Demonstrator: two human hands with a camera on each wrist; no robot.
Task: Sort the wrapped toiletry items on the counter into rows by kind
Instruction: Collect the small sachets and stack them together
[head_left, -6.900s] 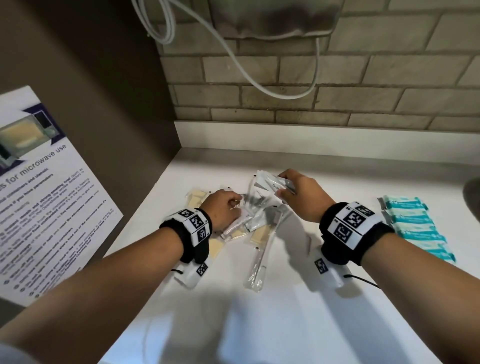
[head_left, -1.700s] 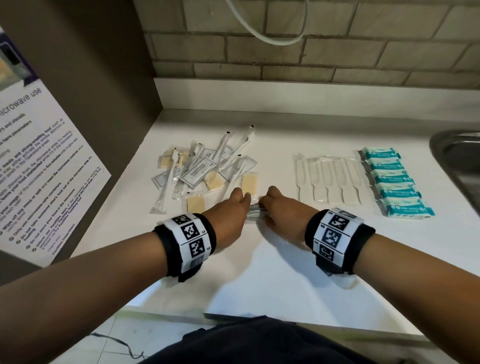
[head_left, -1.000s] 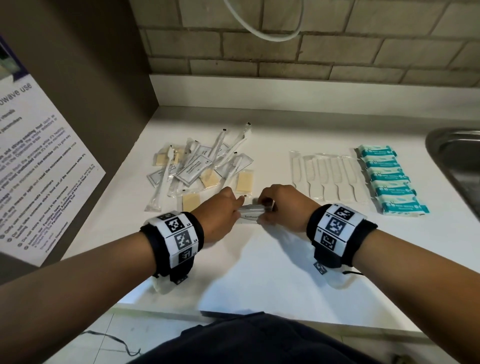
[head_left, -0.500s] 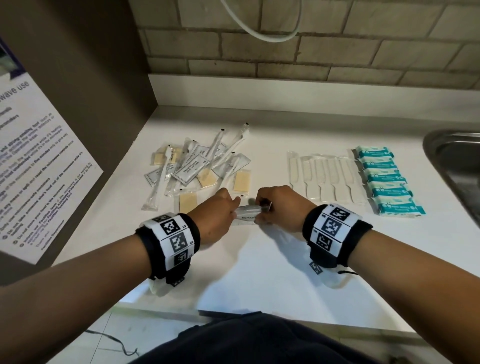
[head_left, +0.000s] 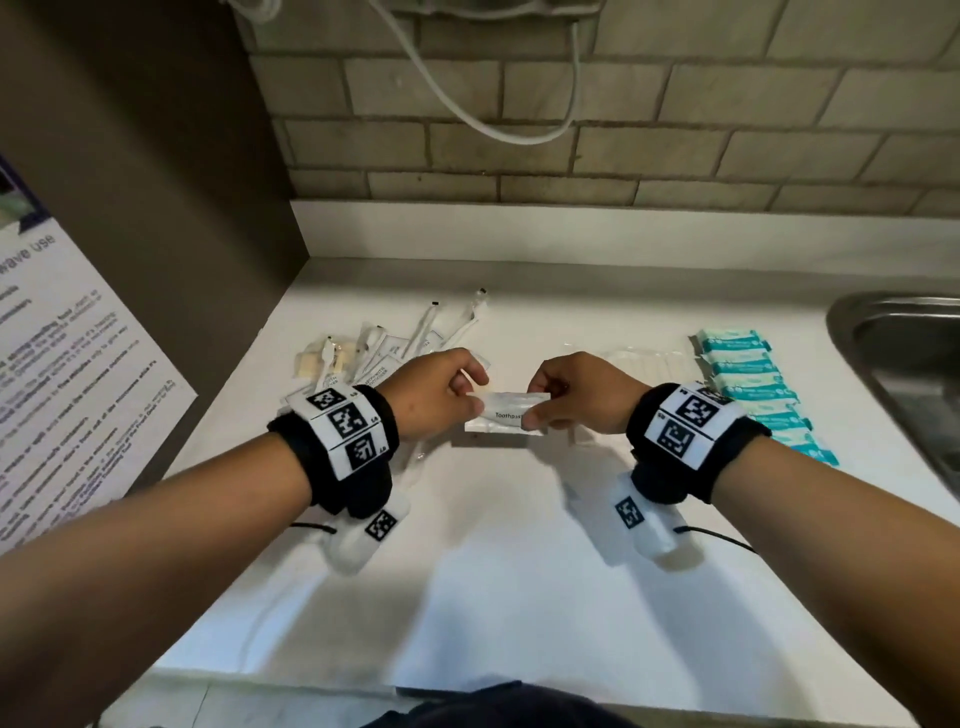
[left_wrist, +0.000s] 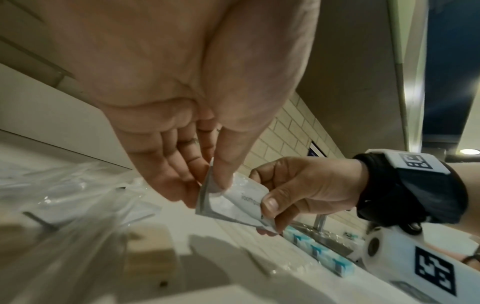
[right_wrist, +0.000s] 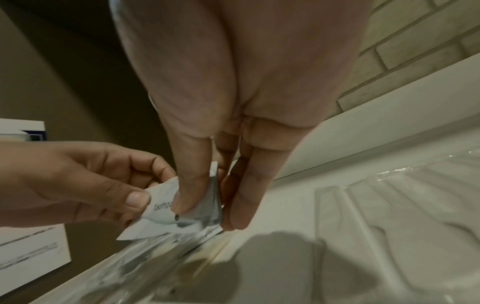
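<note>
A small stack of white toothpaste sachets (head_left: 506, 411) hangs a little above the white counter (head_left: 498, 561), held at both ends. My left hand (head_left: 441, 392) pinches its left end between thumb and fingers, and my right hand (head_left: 574, 392) pinches its right end. The same sachets (left_wrist: 237, 200) fill the left wrist view under my thumb; in the right wrist view the sachets (right_wrist: 179, 207) sit between both hands. A loose pile of wrapped toothbrushes, sachets and tan pads (head_left: 374, 345) lies behind my left hand.
A row of clear-wrapped items (head_left: 644, 358) and a row of teal packets (head_left: 748, 379) lie to the right. A steel sink (head_left: 914, 374) opens at the far right. A dark cabinet side with a microwave notice (head_left: 67, 384) stands at the left. Brick wall behind.
Both hands have lifted the sachets off the counter and drawn slightly apart along them. The view has tilted up and back a little.
</note>
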